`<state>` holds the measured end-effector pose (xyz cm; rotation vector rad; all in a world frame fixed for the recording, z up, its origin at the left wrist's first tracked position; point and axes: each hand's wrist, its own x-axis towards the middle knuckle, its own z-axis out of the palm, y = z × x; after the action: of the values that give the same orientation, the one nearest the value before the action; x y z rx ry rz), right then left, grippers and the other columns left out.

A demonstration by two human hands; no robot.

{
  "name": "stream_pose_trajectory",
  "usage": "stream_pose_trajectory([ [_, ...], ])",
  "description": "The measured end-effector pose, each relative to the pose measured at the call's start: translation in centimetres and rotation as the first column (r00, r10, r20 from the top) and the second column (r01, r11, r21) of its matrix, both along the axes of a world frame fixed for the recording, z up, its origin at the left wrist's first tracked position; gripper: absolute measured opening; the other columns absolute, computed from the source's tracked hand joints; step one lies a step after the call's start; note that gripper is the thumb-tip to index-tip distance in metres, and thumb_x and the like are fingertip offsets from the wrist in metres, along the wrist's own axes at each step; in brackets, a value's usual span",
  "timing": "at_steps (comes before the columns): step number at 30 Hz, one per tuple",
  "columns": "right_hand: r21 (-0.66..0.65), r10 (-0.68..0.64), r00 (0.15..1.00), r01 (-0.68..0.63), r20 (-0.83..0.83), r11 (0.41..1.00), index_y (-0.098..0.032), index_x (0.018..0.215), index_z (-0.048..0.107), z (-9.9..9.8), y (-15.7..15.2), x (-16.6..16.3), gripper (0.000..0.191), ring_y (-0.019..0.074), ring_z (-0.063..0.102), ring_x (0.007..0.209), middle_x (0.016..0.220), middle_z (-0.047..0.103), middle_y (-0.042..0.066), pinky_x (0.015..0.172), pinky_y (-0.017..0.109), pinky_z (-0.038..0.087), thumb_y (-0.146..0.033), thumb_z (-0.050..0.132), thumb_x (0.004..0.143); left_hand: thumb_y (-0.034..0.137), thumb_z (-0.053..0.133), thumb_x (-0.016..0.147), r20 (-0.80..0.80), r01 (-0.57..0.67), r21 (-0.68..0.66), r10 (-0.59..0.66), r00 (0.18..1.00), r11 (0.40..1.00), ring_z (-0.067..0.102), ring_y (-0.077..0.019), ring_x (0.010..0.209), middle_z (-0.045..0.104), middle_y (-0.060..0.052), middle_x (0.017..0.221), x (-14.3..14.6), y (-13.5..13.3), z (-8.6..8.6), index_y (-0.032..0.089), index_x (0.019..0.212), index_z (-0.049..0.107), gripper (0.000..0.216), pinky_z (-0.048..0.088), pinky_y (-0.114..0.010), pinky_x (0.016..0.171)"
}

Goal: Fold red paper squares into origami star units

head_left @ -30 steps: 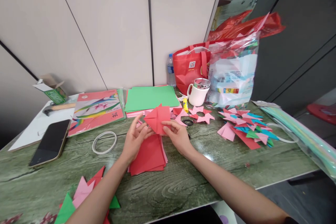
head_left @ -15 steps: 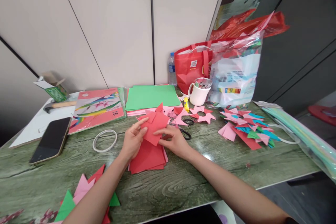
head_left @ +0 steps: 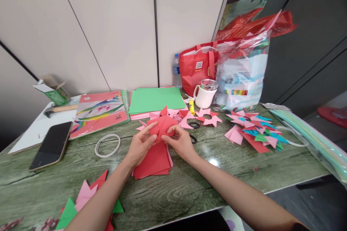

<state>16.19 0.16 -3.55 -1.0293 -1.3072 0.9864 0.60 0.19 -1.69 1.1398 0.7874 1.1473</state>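
My left hand (head_left: 142, 143) and my right hand (head_left: 181, 140) pinch a creased red sheet of paper (head_left: 162, 127) between them, thumbs on the near side. The sheet is held above a stack of red and pink paper (head_left: 153, 160), whose far end it hides. Just beyond my hands lie folded pink and red paper pieces (head_left: 187, 118). Black-handled scissors (head_left: 194, 125) lie by my right hand, partly covered. Under my left forearm are more folded pieces, among them a green one (head_left: 67, 213) and a pink one (head_left: 84, 195).
Green sheets (head_left: 157, 99) lie at the back, beside a glue stick (head_left: 191, 107) and a white mug (head_left: 206, 96). To the left are a white ring (head_left: 107, 145), a phone (head_left: 51, 145) and a hammer (head_left: 61, 108). Several folded pieces (head_left: 252, 128) are piled on the right.
The red sheet has been turned and lifted slightly, and creases now show on it. My right hand has shifted its grip, its fingers now curled behind the sheet.
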Motion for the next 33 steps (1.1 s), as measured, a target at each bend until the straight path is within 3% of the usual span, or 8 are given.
stream_pose_trajectory([
  [5,-0.029,-0.004,0.999,0.003,-0.033,1.000,-0.018,0.069,0.050,0.41,-0.25,-0.08,0.024,0.0113,0.048,0.059,0.066,0.051,-0.003,0.055,0.022,0.040,-0.029,0.071,0.063,0.021,0.073,0.065,-0.066,0.018,0.003,-0.017,0.998,1.000,0.058,-0.0190,0.085,0.065,-0.006,0.091,-0.02,-0.10,0.09,0.020,0.127,0.048,0.067,0.047,-0.028,0.074],
  [10,-0.041,0.022,0.995,-0.026,-0.095,0.999,-0.019,0.068,0.048,0.54,-0.35,-0.20,0.026,0.0109,0.050,0.055,0.061,0.050,-0.005,0.052,0.022,0.041,-0.030,0.071,0.063,0.025,0.072,0.066,-0.120,-0.016,-0.010,0.014,0.993,1.000,0.056,-0.0149,0.063,0.064,-0.003,0.071,0.06,-0.26,0.12,0.017,0.129,0.045,0.069,0.046,-0.025,0.058],
  [17,-0.055,0.021,0.995,-0.026,-0.101,0.998,-0.019,0.067,0.047,0.49,-0.30,-0.27,0.028,0.0113,0.051,0.052,0.057,0.049,-0.005,0.049,0.023,0.042,-0.034,0.071,0.063,0.024,0.071,0.067,-0.114,-0.026,-0.001,0.025,0.993,1.000,0.050,-0.0093,0.058,0.060,0.000,0.069,0.10,-0.21,-0.23,0.017,0.128,0.047,0.066,0.043,-0.021,0.056],
  [24,-0.057,0.018,0.993,-0.024,-0.115,0.998,-0.019,0.066,0.047,0.61,-0.44,-0.32,0.029,0.0111,0.051,0.049,0.057,0.048,-0.005,0.048,0.023,0.042,-0.036,0.070,0.063,0.026,0.071,0.066,-0.107,-0.085,-0.013,0.083,0.991,0.996,0.032,-0.0048,0.045,0.035,0.009,0.047,0.27,-0.28,-0.19,0.015,0.122,0.054,0.059,0.036,-0.018,0.047],
  [30,-0.067,0.002,0.995,-0.008,-0.096,0.998,-0.020,0.066,0.047,0.48,-0.40,-0.32,0.030,0.0123,0.052,0.050,0.057,0.049,-0.004,0.047,0.024,0.044,-0.038,0.070,0.062,0.023,0.074,0.062,-0.175,-0.048,0.020,0.051,0.983,0.999,0.043,-0.0083,0.052,0.052,0.003,0.058,0.31,-0.34,0.28,0.016,0.119,0.056,0.060,0.039,-0.020,0.049],
  [33,-0.062,0.018,0.994,-0.025,-0.110,0.998,-0.019,0.066,0.047,0.54,-0.48,-0.34,0.030,0.0117,0.053,0.049,0.058,0.048,-0.004,0.047,0.023,0.045,-0.039,0.070,0.063,0.026,0.073,0.063,-0.227,-0.046,0.032,0.052,0.973,0.998,0.036,-0.0063,0.043,0.045,0.006,0.049,0.12,-0.22,-0.05,0.016,0.117,0.058,0.057,0.031,-0.018,0.042],
])
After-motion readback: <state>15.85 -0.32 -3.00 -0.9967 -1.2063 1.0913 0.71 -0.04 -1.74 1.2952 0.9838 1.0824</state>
